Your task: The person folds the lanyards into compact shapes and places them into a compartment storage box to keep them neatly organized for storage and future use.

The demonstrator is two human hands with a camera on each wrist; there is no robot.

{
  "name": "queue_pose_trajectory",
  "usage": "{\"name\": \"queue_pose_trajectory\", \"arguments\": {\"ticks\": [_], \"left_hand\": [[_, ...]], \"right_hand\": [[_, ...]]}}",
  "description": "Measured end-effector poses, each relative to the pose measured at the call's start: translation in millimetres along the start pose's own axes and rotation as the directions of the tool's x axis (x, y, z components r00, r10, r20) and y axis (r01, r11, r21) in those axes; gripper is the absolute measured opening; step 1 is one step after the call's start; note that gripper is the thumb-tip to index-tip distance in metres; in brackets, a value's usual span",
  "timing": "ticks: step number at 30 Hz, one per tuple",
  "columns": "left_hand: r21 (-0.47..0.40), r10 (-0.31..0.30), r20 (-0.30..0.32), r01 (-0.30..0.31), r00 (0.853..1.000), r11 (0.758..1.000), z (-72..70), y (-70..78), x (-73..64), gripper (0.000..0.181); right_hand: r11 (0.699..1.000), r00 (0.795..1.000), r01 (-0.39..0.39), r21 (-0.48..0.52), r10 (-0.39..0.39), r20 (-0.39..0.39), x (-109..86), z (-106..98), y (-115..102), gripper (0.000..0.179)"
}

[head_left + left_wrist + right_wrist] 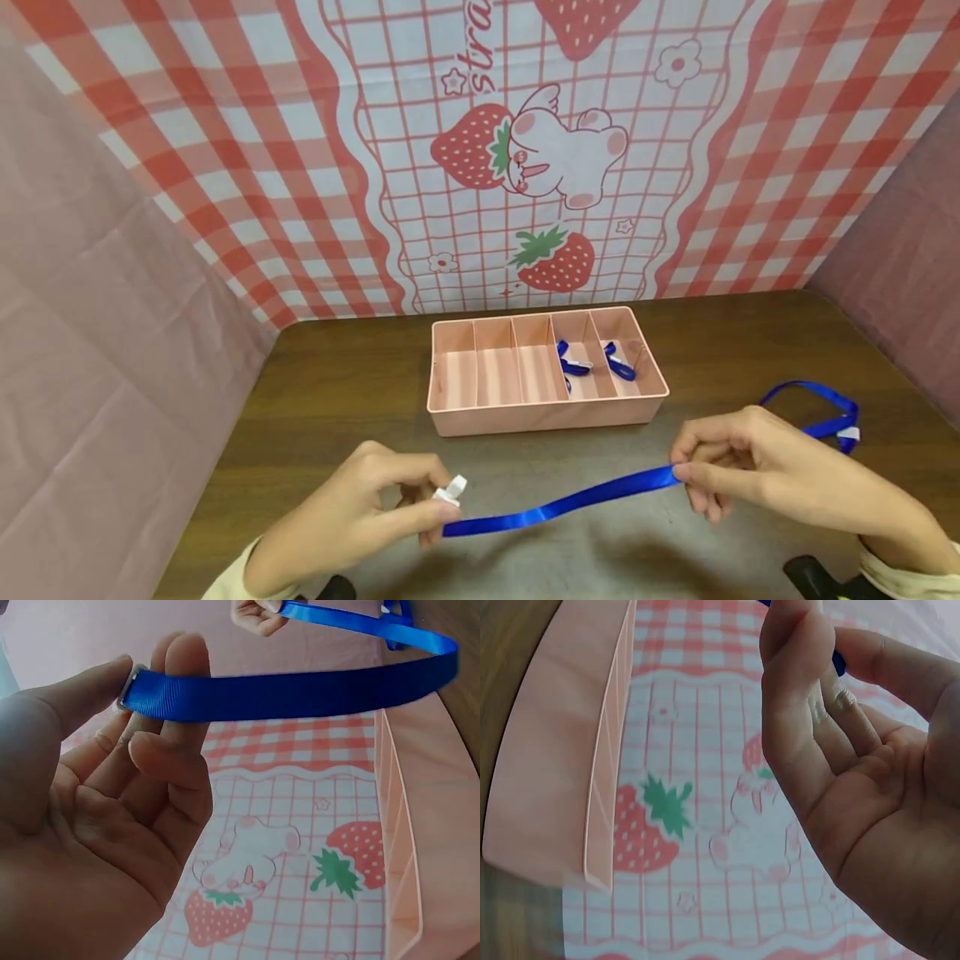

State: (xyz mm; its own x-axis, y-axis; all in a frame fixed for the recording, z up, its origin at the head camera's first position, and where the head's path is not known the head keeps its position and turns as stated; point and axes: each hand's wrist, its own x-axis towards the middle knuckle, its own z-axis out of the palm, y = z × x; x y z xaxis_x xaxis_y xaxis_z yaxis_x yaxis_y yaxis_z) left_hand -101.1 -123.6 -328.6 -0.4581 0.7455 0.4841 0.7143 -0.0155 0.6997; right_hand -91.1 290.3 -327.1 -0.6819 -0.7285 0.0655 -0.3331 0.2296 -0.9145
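A dark brown wooden table (330, 375) fills the lower part of the head view, with a red-and-white checked cloth (247, 167) printed with strawberries rising behind it and pink sheets (112, 292) at either side. The left hand (360, 496) pinches one end of a blue strap (558, 506) between thumb and fingers, together with the white buckle (448, 492) at that end. The right hand (750, 467) pinches the same strap farther along, thumb against forefinger, the other fingers loosely bent. Between the hands the strap hangs above the table in a slack, slightly twisted run, slanting up toward the right hand; in the right wrist view, the fingers hide nearly all of it.

Just beyond the strap is a pink tray (547, 417) divided into five compartments in a row. A folded blue strap with a white piece (576, 367) lies in the fourth compartment from the left, partly hidden by the divider, and another folded blue strap (621, 365) lies in the fifth. On the table past the right hand, a looped blue strap (832, 427) shows a white fitting (848, 433); the hand covers part of the loop. Cream sleeves (243, 583) and dark objects (810, 575) show at the lower edge.
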Motion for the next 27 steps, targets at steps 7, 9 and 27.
{"name": "queue_pose_trajectory", "arguments": {"ticks": [7,9,27], "left_hand": [[0.168,-0.021,0.000,0.020,1.000,0.986,2.9,11.1,21.1,0.023],[0.176,-0.027,0.015,0.024,1.000,0.984,4.2,14.3,27.2,0.027],[-0.019,0.006,0.097,-0.004,0.995,1.000,28.0,5.1,70.0,0.038]], "right_hand": [[0.997,0.999,0.053,-0.055,-0.054,-0.005,26.9,17.5,-12.1,0.021],[0.995,0.998,0.065,-0.081,-0.065,-0.006,37.3,20.4,-17.2,0.019],[0.968,0.969,0.243,-0.065,-0.240,0.054,81.7,36.4,-37.1,0.027]]}}
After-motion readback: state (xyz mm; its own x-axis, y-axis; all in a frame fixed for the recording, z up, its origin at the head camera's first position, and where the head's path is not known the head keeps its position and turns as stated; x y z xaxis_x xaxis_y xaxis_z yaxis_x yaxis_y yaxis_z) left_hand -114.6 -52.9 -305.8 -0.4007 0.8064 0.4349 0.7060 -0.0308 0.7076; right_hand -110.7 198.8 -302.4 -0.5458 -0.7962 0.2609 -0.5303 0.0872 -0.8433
